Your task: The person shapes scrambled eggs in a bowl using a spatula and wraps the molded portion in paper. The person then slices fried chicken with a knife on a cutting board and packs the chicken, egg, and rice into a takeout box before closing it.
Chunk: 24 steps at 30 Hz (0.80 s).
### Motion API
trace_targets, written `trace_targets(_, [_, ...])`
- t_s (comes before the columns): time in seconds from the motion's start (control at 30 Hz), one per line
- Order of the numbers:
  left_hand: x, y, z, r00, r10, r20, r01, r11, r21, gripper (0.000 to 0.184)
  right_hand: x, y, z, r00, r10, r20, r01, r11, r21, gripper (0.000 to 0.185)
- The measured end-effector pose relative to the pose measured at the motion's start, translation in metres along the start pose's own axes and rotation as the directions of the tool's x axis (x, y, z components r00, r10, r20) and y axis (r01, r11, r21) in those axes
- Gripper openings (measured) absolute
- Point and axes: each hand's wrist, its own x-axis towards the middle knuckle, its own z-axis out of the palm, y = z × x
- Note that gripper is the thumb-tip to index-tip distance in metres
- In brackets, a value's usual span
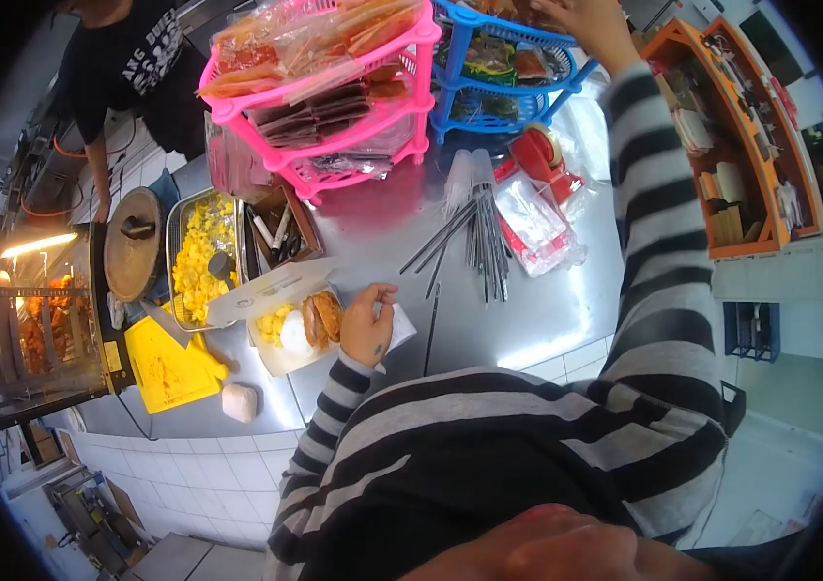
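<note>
My left hand (368, 324) rests beside an open takeaway box (281, 363), its fingers loosely bent and apart, with nothing visible in them. Inside the box are a white rice mound (295, 332), yellow food pieces (272, 323) and fried chicken (321, 320). White paper (400, 329) lies by that hand. My right hand (591, 24) reaches up to the top tier of a blue tiered rack (503, 102), its fingers stretched over packets there. The top edge of the picture partly cuts off those fingers.
A pink tiered rack (421, 87) full of sauce packets stands at the back. Black straws (484, 242) and a red tape dispenser (537, 155) lie on the steel table. At left are a tray of yellow food (200, 247), a yellow cutting board (165, 363) and a person (136, 77).
</note>
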Motion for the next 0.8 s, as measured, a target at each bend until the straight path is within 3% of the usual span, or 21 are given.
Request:
trace_targets(0.03, [0.004,0.0,0.003,1.0,0.002,0.013,-0.002,1.0,0.02,0.026,0.004,0.001,0.013,1.0,0.006,0.007,-0.006,1.0,0.004,0.043])
trace_targets(0.1, [0.011,0.001,0.009,0.999,0.04,0.006,-0.04,0.998,0.046,0.024,0.007,0.001,0.034,0.953,0.14,0.268,-0.021,0.915,-0.404,0.039])
trace_targets(0.13, [0.015,0.002,0.012,0.996,0.09,-0.007,-0.09,0.994,0.069,0.022,0.006,0.001,0.03,0.953,0.143,0.267,-0.025,0.915,-0.403,0.039])
trace_targets(0.2, [0.023,0.0,0.018,0.998,0.067,0.011,-0.068,0.994,0.081,0.022,0.003,-0.003,0.01,0.91,0.043,0.412,-0.058,0.998,0.023,0.033])
trace_targets(0.27, [0.032,-0.004,0.025,0.992,0.126,0.004,-0.124,0.969,0.216,0.026,-0.02,-0.02,-0.011,0.917,0.048,0.397,-0.11,0.984,0.137,0.033])
trace_targets(0.3, [0.037,-0.003,0.028,0.994,0.105,0.004,-0.103,0.962,0.252,0.031,-0.037,-0.016,-0.015,0.941,0.188,0.283,-0.209,0.977,0.045,0.028])
trace_targets(0.33, [0.042,-0.003,0.033,0.995,0.098,0.009,-0.097,0.963,0.253,0.031,-0.055,-0.018,-0.017,0.975,0.181,0.127,-0.187,0.981,0.039,0.025])
trace_targets(0.37, [0.049,-0.003,0.039,0.999,0.032,0.031,-0.04,0.94,0.338,0.034,-0.073,-0.02,-0.019,0.985,0.17,-0.031,-0.169,0.985,0.027,0.022])
trace_targets(0.4, [0.056,-0.004,0.044,0.998,-0.034,0.046,0.011,0.908,0.42,0.038,-0.093,-0.025,-0.02,0.975,0.017,-0.223,-0.005,0.998,0.056,0.021])
trace_targets(0.43, [0.063,-0.004,0.05,0.998,-0.034,0.05,0.01,0.908,0.419,0.038,-0.122,-0.03,-0.016,0.978,0.21,-0.01,-0.206,0.967,0.149,0.022])
trace_targets(0.47, [0.07,-0.006,0.056,0.997,-0.044,0.065,0.008,0.878,0.479,0.043,-0.155,-0.035,-0.011,0.902,0.372,0.217,-0.413,0.89,0.194,0.022])
trace_targets(0.5, [0.075,-0.008,0.062,0.995,-0.056,0.08,0.004,0.844,0.537,0.047,-0.181,-0.045,-0.006,0.681,0.497,0.538,-0.641,0.759,0.112,0.027])
trace_targets(0.53, [0.08,-0.01,0.067,0.995,-0.06,0.085,0.005,0.844,0.536,0.047,-0.228,-0.036,0.018,0.782,0.3,0.546,-0.455,0.874,0.17,0.033])
trace_targets(0.57, [0.084,-0.012,0.07,0.992,-0.081,0.101,0.009,0.821,0.571,0.049,-0.263,-0.042,0.033,0.68,0.297,0.671,-0.451,0.89,0.063,0.042])
trace_targets(0.6, [0.087,-0.014,0.072,0.988,-0.104,0.114,0.013,0.794,0.607,0.05,-0.283,-0.062,0.035,0.494,0.418,0.762,-0.581,0.811,-0.069,0.055])
trace_targets(0.73, [0.086,-0.013,0.082,0.985,-0.116,0.124,0.009,0.763,0.647,0.043,-0.347,-0.107,0.065,0.455,0.56,0.692,-0.575,0.779,-0.251,0.079])
trace_targets(0.8, [0.085,-0.019,0.091,0.987,-0.033,0.158,-0.065,0.814,0.577,0.036,-0.348,-0.121,0.076,0.429,0.627,0.65,-0.595,0.738,-0.318,0.086])
